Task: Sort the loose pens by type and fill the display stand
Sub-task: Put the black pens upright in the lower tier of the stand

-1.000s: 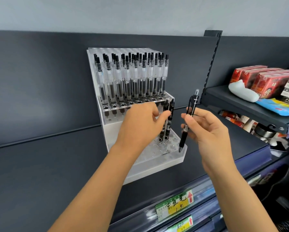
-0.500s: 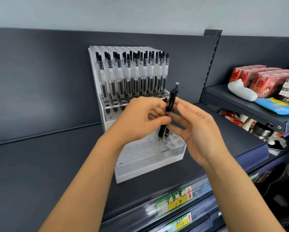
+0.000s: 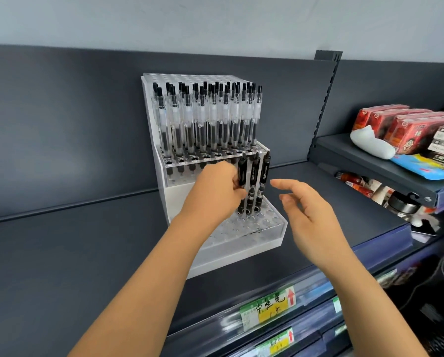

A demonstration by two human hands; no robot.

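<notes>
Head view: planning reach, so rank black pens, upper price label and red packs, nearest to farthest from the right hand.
1. black pens, just left of the right hand
2. upper price label, below, on the shelf edge
3. red packs, right-side shelf

Display stand (image 3: 257, 238): clear glossy acrylic over a white matt base. Upper-tier pens (image 3: 210, 124): transparent plastic barrels, black caps. Lower black pens (image 3: 264, 173): glossy plastic. Shelf (image 3: 61, 253): dark grey, matt, smooth. Price label (image 3: 268, 306): paper behind shiny plastic strip.
</notes>
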